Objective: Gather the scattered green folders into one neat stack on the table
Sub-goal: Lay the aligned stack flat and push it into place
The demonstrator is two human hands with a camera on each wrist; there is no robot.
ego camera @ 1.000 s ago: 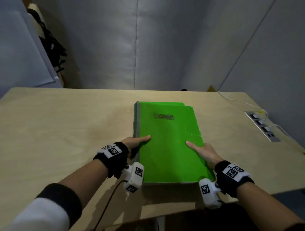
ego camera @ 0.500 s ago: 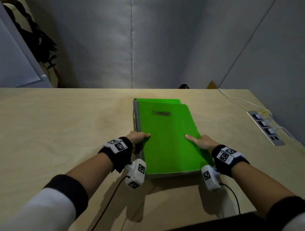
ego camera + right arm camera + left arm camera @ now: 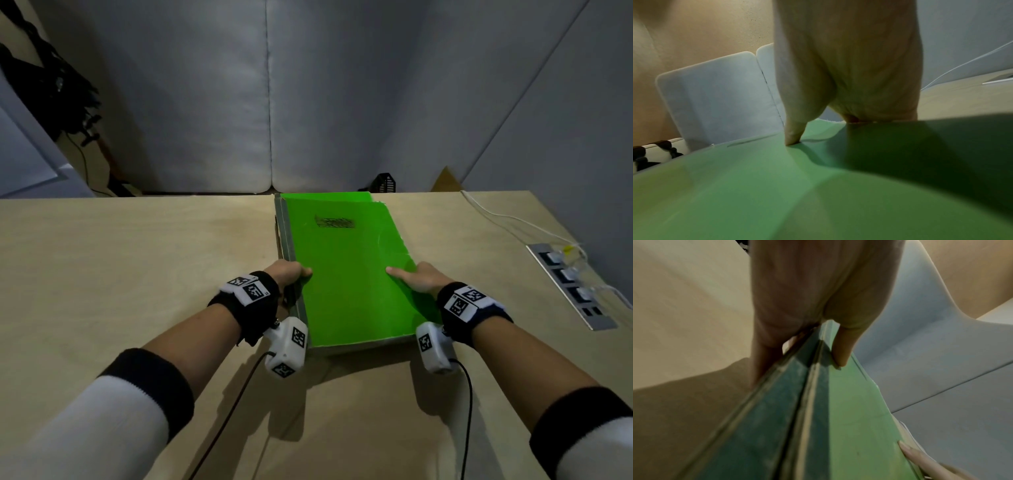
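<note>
A stack of green folders is held above the wooden table, its near end raised and casting a shadow. My left hand grips the stack's left spine edge, thumb on top and fingers underneath; the left wrist view shows the grey-green spines pinched between thumb and fingers. My right hand grips the right edge, thumb lying on the top cover and fingers hidden below. A lower folder's corner sticks out at the far end.
A power strip with a white cable is set into the table at the right. Grey padded panels stand behind the table. Dark cables and gear hang at the far left.
Both hands have carried the stack forward, away from the table's near edge, toward the far side. The grip on both edges is unchanged.
</note>
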